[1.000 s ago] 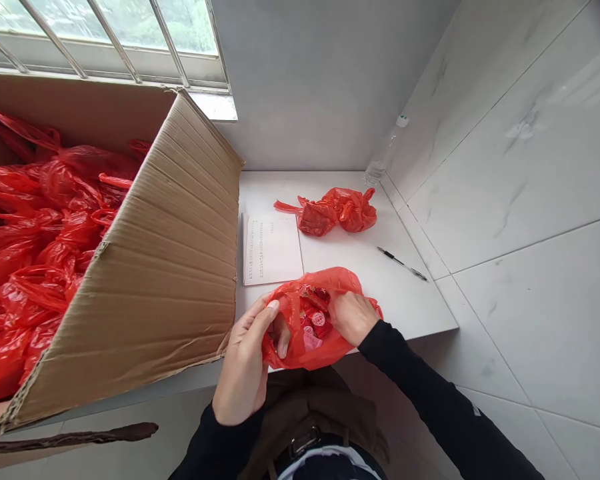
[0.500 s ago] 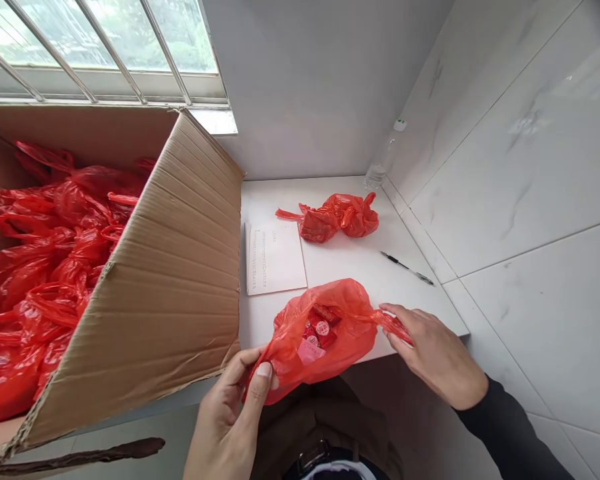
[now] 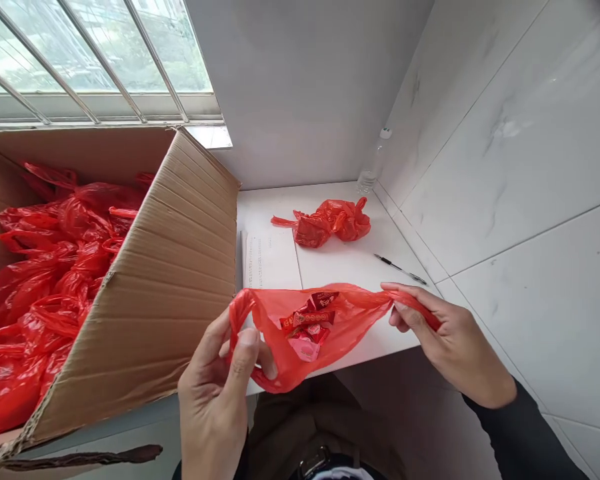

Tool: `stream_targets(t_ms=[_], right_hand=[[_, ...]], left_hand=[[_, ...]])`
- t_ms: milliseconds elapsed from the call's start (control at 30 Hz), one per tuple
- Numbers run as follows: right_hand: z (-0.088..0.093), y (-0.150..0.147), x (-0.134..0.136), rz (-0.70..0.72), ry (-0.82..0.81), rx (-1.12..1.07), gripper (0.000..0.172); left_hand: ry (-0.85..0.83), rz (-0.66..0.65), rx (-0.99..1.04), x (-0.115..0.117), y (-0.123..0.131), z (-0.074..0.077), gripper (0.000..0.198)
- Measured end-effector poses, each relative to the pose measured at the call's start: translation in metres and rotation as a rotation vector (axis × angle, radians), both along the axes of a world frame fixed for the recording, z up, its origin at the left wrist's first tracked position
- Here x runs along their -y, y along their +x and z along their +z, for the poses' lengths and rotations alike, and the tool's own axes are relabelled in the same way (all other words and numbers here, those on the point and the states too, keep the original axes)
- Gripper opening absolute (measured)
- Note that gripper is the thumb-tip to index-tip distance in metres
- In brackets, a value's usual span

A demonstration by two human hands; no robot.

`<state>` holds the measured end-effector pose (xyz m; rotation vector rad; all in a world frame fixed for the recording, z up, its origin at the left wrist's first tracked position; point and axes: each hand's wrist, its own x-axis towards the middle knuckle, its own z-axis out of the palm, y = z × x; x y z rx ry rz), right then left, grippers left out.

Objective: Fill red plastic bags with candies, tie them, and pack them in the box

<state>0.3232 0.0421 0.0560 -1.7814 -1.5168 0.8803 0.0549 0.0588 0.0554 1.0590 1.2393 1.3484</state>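
A translucent red plastic bag (image 3: 347, 333) is stretched sideways between my two hands over the table's front edge. Its mouth gapes, and small red and pink wrapped packets (image 3: 307, 320) show inside. My left hand (image 3: 225, 373) grips the bag's left handle, with the loop around its fingers. On the right, my right hand (image 3: 435, 327) is closed around the other handle, which is twisted into a narrow strip. Beyond the bag, a tied red bag bundle (image 3: 333, 221) lies on the white table (image 3: 330, 263).
A large cardboard box (image 3: 180, 267) at the left holds several red bags (image 3: 80, 227). Printed paper (image 3: 273, 260), a pen (image 3: 400, 269) and a clear bottle (image 3: 373, 163) are on the table. A tiled wall borders the right; a barred window is at upper left.
Both hands have pulled apart, drawing the bag wider and flatter. The left hand has risen slightly with its handle loop. Inside, the packets have shifted, and the view has tilted a little.
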Motion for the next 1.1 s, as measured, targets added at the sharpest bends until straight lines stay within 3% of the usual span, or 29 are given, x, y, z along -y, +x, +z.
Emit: stream_targets(t_ms=[133,233,267,333,400,433,500,600,867,1100], right_hand=[[0.009,0.0,0.007,-0.034,0.078,0.053,0.041],[0.027,-0.014,0.017,-0.146,0.364,0.282,0.038],[0.031,-0.023,0.018,-0.103,0.452,0.317,0.036],[0.026,-0.045,0.013,0.149,0.509,0.282,0.036],[0.003,-0.069,-0.004,0.492,0.337,0.257,0.042],[-0.012,-0.08,-0.016,0.573,0.239,0.319,0.042],[-0.045,-0.095,-0.04,0.556,0.001,0.563,0.043],[-0.073,-0.1,-0.061,0.506,-0.055,0.633,0.03],[-0.061,-0.071,-0.051,0.509,-0.061,0.623,0.018],[-0.09,-0.081,-0.091,0.377,-0.037,0.591,0.019]], left_hand=[[-0.02,-0.022,-0.061,-0.001,-0.005,-0.003,0.046],[-0.054,-0.058,-0.07,0.003,-0.008,-0.009,0.048],[-0.073,-0.082,-0.066,0.005,-0.008,-0.012,0.048],[-0.117,-0.112,-0.046,0.011,-0.006,-0.016,0.047],[-0.148,-0.089,-0.022,0.016,-0.002,-0.019,0.043],[-0.154,-0.068,-0.016,0.018,0.0,-0.02,0.041],[-0.163,-0.037,-0.011,0.02,0.004,-0.023,0.041],[-0.181,-0.032,-0.008,0.021,0.006,-0.027,0.047],[-0.19,-0.007,-0.009,0.015,0.001,-0.035,0.05],[-0.226,-0.039,-0.009,0.012,0.011,-0.025,0.055]])
